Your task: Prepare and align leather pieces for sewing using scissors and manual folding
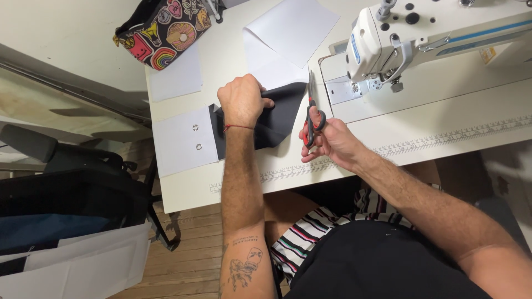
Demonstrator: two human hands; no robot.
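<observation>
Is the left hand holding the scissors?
No, the scissors are in the right hand; the left hand presses flat on the black fabric.

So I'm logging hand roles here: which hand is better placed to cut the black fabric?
Probably the right hand: its fingers already grip the scissors, blades beside the black fabric. The left hand presses that fabric flat.

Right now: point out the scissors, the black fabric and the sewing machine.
scissors (313, 123), head view, on the red-and-black handles.
black fabric (282, 111), head view, on its bare right part.
sewing machine (370, 44), head view, on the white head.
</observation>
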